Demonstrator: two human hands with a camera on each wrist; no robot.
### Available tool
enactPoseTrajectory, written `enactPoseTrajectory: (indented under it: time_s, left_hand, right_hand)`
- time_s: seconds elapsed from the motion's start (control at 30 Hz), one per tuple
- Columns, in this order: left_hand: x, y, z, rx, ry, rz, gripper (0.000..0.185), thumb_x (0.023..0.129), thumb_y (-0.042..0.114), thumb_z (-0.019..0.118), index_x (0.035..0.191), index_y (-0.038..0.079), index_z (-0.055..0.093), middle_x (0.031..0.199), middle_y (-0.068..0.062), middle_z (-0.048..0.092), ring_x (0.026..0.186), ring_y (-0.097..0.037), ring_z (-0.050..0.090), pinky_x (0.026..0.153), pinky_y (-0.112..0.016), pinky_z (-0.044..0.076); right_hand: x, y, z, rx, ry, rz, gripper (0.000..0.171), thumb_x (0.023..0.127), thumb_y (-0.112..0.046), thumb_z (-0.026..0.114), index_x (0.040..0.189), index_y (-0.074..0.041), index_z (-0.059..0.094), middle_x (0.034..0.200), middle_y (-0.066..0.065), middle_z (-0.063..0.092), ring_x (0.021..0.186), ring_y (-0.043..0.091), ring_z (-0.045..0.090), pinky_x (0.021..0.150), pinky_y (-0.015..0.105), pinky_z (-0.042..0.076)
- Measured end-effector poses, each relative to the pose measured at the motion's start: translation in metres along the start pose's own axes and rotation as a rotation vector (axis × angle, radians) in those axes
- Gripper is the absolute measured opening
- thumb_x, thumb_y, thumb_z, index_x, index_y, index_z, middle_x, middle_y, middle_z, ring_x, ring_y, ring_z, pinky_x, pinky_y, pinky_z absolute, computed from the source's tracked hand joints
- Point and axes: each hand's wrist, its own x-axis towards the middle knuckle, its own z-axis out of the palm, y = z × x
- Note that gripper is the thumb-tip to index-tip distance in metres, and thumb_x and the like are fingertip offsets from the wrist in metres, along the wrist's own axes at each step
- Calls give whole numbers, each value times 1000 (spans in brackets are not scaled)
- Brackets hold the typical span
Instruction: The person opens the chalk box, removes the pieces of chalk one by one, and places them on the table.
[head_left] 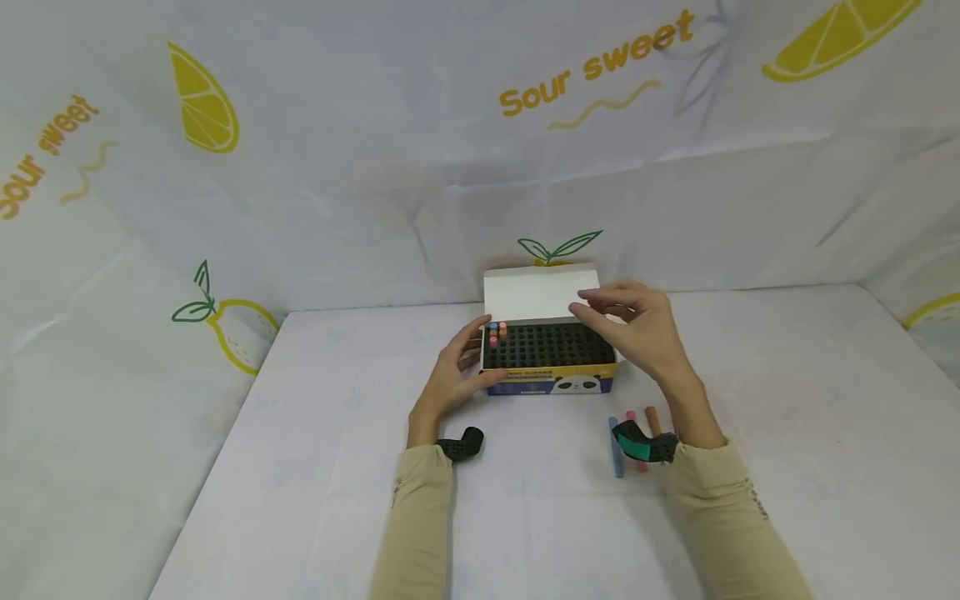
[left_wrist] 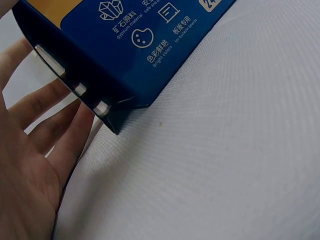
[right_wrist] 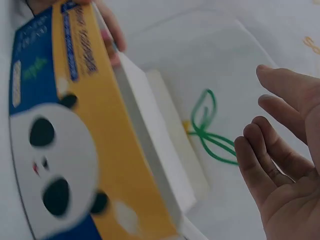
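A blue and yellow chalk box (head_left: 547,379) with a panda on its front stands on the table, its white lid (head_left: 536,294) raised at the back. Inside is a black holder (head_left: 558,346) full of holes; several colored chalk sticks (head_left: 493,341) stand in its left end. My left hand (head_left: 457,367) holds the box at its left end, thumb at the front and fingers along the side. Over the box's right end, my right hand (head_left: 633,325) hovers near the lid with fingers bent loosely and nothing between them. In the right wrist view its fingers are apart from the box.
Right of the box's front lie a blue chalk stick (head_left: 617,450), a pink chalk stick (head_left: 631,415) and a brown chalk stick (head_left: 652,419), partly hidden by the right wrist camera (head_left: 643,444). A lemon-print cloth (head_left: 375,208) hangs behind the white table (head_left: 315,467).
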Motion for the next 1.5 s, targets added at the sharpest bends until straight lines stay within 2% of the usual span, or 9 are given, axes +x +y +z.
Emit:
enactPoseTrajectory:
  time_s: [0.17, 0.37, 0.5, 0.7, 0.77, 0.93, 1.03, 1.27, 1.5]
  left_hand:
    - [1, 1, -1, 0, -2, -3, 90, 80, 49, 84, 157, 36, 38, 143, -11, 56, 135, -28, 53, 117, -51, 46]
    - [1, 1, -1, -26, 4, -9, 93, 80, 44, 85, 158, 30, 38, 145, -15, 55, 137, -33, 53, 116, -54, 46]
    - [1, 2, -1, -18, -4, -14, 90, 81, 48, 83, 157, 33, 38, 145, -12, 56, 136, -29, 54, 116, -51, 47]
    - [3, 1, 0, 13, -10, -6, 91, 80, 64, 78, 157, 38, 37, 145, -9, 55, 136, -26, 54, 116, -48, 47]
    - [3, 2, 0, 12, -13, -3, 91, 82, 60, 79, 158, 35, 36, 147, -11, 54, 137, -28, 53, 117, -49, 47]
    - [2, 3, -1, 3, -14, -6, 89, 84, 51, 81, 158, 32, 36, 148, -13, 54, 138, -30, 52, 117, -51, 46]
    - [1, 1, -1, 9, -7, -12, 92, 80, 62, 79, 157, 36, 37, 147, -9, 54, 138, -27, 53, 117, -49, 47]
    - [0, 3, -1, 16, -5, -14, 97, 77, 72, 76, 157, 37, 36, 146, -9, 54, 138, -27, 53, 117, -48, 47]
    - [1, 2, -1, 5, -2, -17, 93, 79, 63, 80, 157, 36, 37, 146, -10, 55, 137, -27, 53, 116, -48, 47]
  right_hand:
    - [9, 2, 34, -8, -62, 4, 21, 87, 1, 78, 106, 9, 77, 97, 20, 69, 86, -3, 61, 81, 9, 56]
    - [15, 7, 68, -52, -145, 29, 24, 88, -8, 79, 110, 4, 77, 99, 18, 71, 87, 13, 67, 80, 14, 57]
    - [15, 12, 82, -66, -190, 57, 26, 90, -11, 79, 111, 2, 77, 101, 17, 71, 89, 26, 71, 78, 19, 59]
    - [13, 18, 90, -111, -210, 51, 22, 88, -12, 81, 106, 1, 80, 96, 17, 71, 83, 29, 72, 72, 19, 57]
    - [13, 19, 92, -139, -214, 47, 22, 87, -12, 82, 105, 1, 80, 95, 17, 71, 81, 28, 72, 71, 19, 58]
    - [11, 19, 95, -205, -220, 55, 21, 88, -10, 80, 105, 3, 79, 95, 19, 71, 81, 29, 72, 71, 32, 63]
    - [10, 20, 96, -219, -221, 57, 21, 88, -9, 80, 104, 4, 79, 96, 20, 71, 81, 30, 72, 72, 37, 64]
    - [10, 21, 97, -248, -225, 55, 20, 88, -9, 79, 104, 4, 79, 97, 20, 72, 81, 30, 70, 71, 37, 63]
    - [11, 18, 98, -297, -223, 96, 22, 89, -11, 79, 106, 4, 79, 99, 20, 73, 82, 29, 68, 67, 32, 56]
